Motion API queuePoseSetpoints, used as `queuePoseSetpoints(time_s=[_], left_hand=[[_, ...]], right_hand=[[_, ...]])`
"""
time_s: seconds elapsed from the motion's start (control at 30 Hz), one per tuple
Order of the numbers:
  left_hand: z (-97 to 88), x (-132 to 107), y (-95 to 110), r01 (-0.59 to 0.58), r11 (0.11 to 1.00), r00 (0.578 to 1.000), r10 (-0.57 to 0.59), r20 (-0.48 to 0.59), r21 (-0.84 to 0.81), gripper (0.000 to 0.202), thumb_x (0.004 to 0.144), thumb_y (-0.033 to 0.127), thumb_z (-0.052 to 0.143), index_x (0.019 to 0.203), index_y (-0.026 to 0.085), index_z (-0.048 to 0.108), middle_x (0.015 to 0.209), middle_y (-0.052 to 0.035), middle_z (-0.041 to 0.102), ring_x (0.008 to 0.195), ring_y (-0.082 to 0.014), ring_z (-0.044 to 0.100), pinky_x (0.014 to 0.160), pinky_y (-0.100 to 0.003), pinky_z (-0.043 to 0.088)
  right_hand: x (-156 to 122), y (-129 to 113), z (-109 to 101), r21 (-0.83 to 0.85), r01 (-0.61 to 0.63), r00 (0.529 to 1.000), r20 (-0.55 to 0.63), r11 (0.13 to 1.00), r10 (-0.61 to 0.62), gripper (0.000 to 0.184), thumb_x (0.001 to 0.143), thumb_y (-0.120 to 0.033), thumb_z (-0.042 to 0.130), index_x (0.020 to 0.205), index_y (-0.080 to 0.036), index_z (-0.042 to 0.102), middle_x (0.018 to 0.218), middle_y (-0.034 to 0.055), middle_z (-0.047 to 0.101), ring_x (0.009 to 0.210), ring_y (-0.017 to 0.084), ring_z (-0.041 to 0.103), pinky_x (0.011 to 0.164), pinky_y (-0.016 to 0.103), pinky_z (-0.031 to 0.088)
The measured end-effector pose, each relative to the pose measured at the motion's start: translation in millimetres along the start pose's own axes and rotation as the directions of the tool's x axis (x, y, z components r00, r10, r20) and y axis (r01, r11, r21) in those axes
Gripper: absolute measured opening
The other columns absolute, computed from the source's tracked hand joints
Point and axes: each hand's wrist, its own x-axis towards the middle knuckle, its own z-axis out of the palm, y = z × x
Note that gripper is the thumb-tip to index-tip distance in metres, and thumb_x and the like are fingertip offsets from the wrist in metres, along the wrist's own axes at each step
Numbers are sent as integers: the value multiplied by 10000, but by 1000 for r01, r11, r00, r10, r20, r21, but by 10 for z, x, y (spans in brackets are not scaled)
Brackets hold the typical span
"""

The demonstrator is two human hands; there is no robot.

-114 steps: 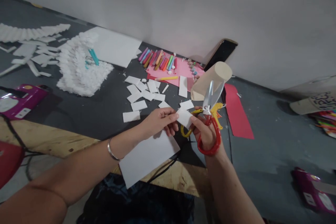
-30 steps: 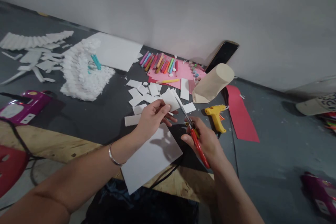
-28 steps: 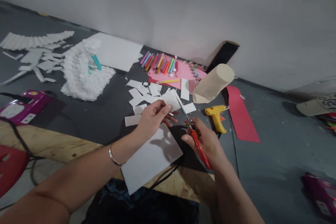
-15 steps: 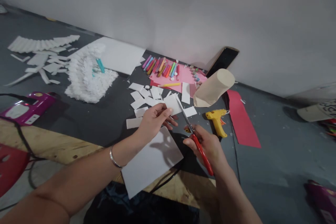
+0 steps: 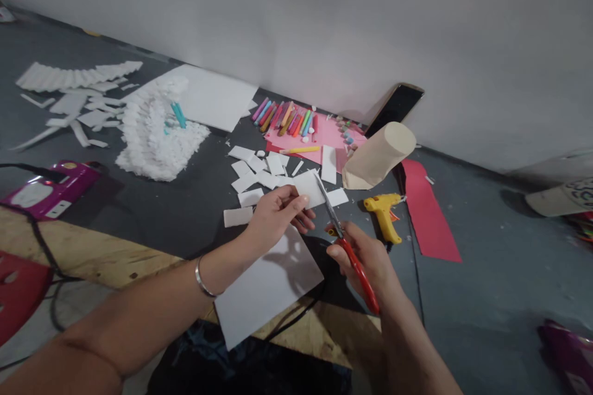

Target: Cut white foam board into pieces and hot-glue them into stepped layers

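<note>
Between the thumb and fingers of my left hand [image 5: 283, 213] is a small white piece of paper [image 5: 309, 189]. My right hand [image 5: 361, 256] is closed on red-handled scissors [image 5: 356, 266], whose blades point up and left and lie along the right edge of that piece. Several cut white pieces [image 5: 245, 182] are scattered just beyond my left hand. Below both hands a larger white sheet [image 5: 266, 296] lies at the table's front edge, partly under my left forearm.
A yellow glue gun [image 5: 385, 216] lies right of my right hand, beside a red paper strip [image 5: 430, 210]. Behind are a beige cylinder [image 5: 380, 157], a leaning phone [image 5: 396, 108] and coloured sticks [image 5: 287, 118]. Leftward stand a fluffy white model [image 5: 157, 136] and a purple box [image 5: 55, 188] with cables.
The white piece in my left hand has shifted slightly down and to the right, with its right edge against the blades. The scissors have moved very little, slightly rightward and down.
</note>
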Motion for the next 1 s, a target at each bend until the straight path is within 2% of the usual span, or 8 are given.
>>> queuePoseSetpoints(time_s=[0.17, 0.4, 0.53, 0.67, 0.73, 0.83, 1.0], left_hand=[[-7, 6, -20, 12, 1000, 1000, -12, 7, -18, 305, 805, 443, 655, 739, 165, 546, 692, -32, 683, 527, -113, 651, 485, -203, 515], [-16, -8, -72, 10, 1000, 999, -9, 52, -20, 314, 813, 454, 658, 756, 160, 563, 699, -31, 686, 531, -114, 655, 487, -205, 520], [-1, -16, -37, 16, 1000, 999, -15, 48, -25, 327, 797, 465, 668, 759, 159, 558, 697, -34, 691, 525, -117, 655, 481, -205, 518], [21, -19, -36, 25, 1000, 998, -24, 54, -15, 342, 786, 480, 669, 761, 161, 549, 702, -44, 698, 532, -125, 660, 482, -211, 518], [28, -17, -52, 37, 999, 997, -35, 72, -18, 347, 785, 487, 667, 769, 160, 551, 709, -48, 699, 529, -128, 659, 477, -215, 516], [19, -2, -58, 58, 998, 996, -56, 72, -36, 358, 782, 494, 666, 751, 162, 537, 708, -47, 695, 517, -124, 650, 467, -217, 511], [-41, 42, -20, 58, 996, 998, -56, 37, -61, 339, 784, 453, 676, 718, 176, 491, 644, 5, 649, 476, -101, 610, 444, -203, 479]], right_hand=[[-13, 2, 11, 21, -17, 1000, 6, 1000, 17, 605, 797, -777, 447, 992, -223, 593, 515, -32, 521, 420, 148, 498, 438, 240, 385], [-33, -8, 28, -27, 4, 1000, -29, 1000, -5, 606, 799, -786, 420, 967, -226, 577, 582, -4, 584, 468, 168, 553, 461, 247, 398], [-25, -10, 34, 42, -31, 1000, 7, 999, 31, 562, 812, -746, 458, 991, -232, 598, 524, -17, 550, 422, 158, 527, 430, 236, 386], [-17, -12, 38, 103, -44, 999, -6, 994, 45, 514, 822, -710, 485, 936, -227, 621, 506, -24, 535, 401, 133, 495, 409, 224, 376], [-13, -19, 33, 135, -60, 998, -8, 989, 61, 479, 833, -665, 510, 969, -221, 625, 504, -35, 525, 390, 123, 481, 402, 222, 377], [-5, -44, 25, 229, -83, 993, -66, 970, 100, 428, 842, -592, 541, 1032, -213, 603, 497, -55, 507, 373, 115, 468, 395, 220, 384], [28, -91, 40, 481, -22, 950, -264, 877, 168, 339, 850, -476, 546, 1059, -211, 575, 532, -66, 507, 384, 101, 467, 385, 211, 398]])
